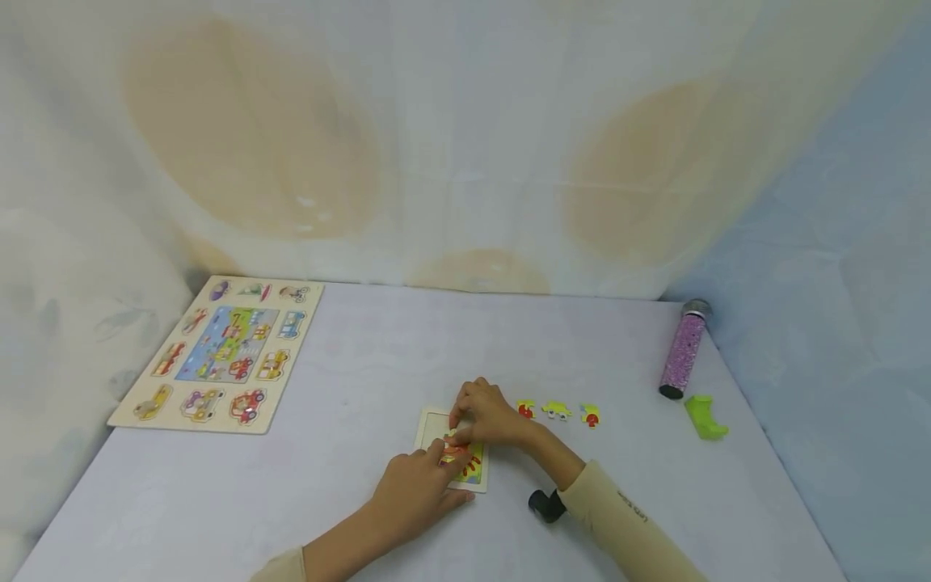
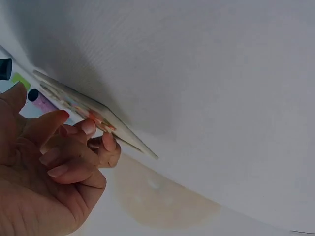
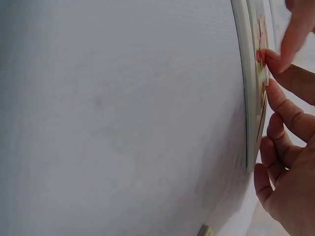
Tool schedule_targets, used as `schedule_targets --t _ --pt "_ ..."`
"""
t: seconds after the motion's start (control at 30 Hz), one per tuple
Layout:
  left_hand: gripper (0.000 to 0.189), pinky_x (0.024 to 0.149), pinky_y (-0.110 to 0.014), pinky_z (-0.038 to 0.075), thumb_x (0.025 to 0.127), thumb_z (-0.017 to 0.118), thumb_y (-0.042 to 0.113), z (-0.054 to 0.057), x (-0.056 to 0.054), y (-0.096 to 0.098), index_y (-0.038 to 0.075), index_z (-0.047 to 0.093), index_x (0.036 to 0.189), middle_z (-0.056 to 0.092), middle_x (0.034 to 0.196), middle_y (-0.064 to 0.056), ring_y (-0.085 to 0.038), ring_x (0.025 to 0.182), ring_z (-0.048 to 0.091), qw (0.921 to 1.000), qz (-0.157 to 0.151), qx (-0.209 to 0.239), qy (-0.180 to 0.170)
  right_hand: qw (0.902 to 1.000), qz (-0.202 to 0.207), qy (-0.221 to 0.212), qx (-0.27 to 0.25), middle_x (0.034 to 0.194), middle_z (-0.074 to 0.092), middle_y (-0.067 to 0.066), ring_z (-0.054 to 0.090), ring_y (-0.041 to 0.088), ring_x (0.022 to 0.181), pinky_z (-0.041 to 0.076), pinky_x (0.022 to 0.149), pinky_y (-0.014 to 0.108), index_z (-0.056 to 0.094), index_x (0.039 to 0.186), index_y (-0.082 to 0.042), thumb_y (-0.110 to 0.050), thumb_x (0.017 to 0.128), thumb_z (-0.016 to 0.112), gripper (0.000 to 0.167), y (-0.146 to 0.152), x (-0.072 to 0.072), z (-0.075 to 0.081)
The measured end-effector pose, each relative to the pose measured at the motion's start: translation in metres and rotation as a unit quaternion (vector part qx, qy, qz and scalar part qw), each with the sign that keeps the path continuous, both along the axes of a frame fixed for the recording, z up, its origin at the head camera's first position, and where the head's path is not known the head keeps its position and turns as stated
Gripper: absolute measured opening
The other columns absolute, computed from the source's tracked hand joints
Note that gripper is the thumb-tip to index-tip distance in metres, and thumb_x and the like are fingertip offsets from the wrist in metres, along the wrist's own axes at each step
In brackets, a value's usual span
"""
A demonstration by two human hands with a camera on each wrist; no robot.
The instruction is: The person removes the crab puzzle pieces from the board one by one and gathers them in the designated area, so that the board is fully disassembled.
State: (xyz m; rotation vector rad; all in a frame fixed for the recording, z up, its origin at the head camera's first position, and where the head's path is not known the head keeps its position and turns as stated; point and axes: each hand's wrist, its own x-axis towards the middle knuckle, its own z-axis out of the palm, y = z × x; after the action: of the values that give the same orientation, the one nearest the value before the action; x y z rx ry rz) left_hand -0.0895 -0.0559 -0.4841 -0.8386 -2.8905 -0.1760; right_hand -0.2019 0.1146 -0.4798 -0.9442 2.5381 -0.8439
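A small wooden puzzle board point(image 1: 424, 428) lies on the table with colourful pieces in its lower part; the upper part shows bare wood. My right hand point(image 1: 489, 414) reaches over it from the right and pinches a puzzle piece between thumb and index finger, down at the board. Fingers largely hide that piece. From the lower left, my left hand point(image 1: 414, 489) touches the pieces with an extended index finger, its thumb by the near edge. The right wrist view shows the right fingertips point(image 3: 271, 55) against the board's face.
Three loose puzzle pieces point(image 1: 557, 411) lie in a row right of the board. A large vehicle puzzle point(image 1: 291, 420) occupies the far left. At right are a glittery pink microphone point(image 1: 684, 353) and a green block point(image 1: 704, 417). A black object point(image 1: 545, 506) lies beside the right sleeve.
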Motion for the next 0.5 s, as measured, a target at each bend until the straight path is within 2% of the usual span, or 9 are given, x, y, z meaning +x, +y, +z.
schedule_targets --t 0.17,0.37,0.5 --pt "0.055 0.045 -0.025 0.027 0.087 0.062 0.062 -0.0084 0.0003 0.0047 0.03 0.065 0.132 0.053 0.094 -0.002 -0.013 0.053 0.044 0.9995 0.022 -0.022 0.001 0.9999 0.0 -0.008 0.01 0.096 0.055 -0.004 0.041 0.016 0.099 0.03 0.09 0.039 0.074 0.08 -0.016 -0.028 0.077 0.085 0.017 -0.0022 -0.0007 -0.0004" --pt "0.05 0.042 -0.023 0.024 0.088 0.065 0.056 -0.0069 -0.0005 0.0061 0.03 0.066 0.13 0.047 0.083 -0.001 -0.01 0.05 0.037 0.9996 0.021 -0.017 -0.004 0.9998 0.001 -0.021 0.007 0.098 0.055 -0.004 0.04 0.016 0.098 0.029 0.092 0.04 0.071 0.078 -0.017 -0.026 0.077 0.085 0.017 -0.0011 -0.0023 0.006" --pt "0.05 0.042 -0.023 0.024 0.087 0.066 0.055 -0.0068 -0.0016 0.0079 0.03 0.066 0.13 0.048 0.086 -0.001 -0.01 0.05 0.037 0.9997 0.018 -0.016 -0.009 0.9995 0.008 -0.028 0.009 0.097 0.054 -0.005 0.04 0.016 0.099 0.029 0.092 0.041 0.069 0.077 -0.018 -0.026 0.078 0.085 0.017 0.0 -0.0037 0.0085"
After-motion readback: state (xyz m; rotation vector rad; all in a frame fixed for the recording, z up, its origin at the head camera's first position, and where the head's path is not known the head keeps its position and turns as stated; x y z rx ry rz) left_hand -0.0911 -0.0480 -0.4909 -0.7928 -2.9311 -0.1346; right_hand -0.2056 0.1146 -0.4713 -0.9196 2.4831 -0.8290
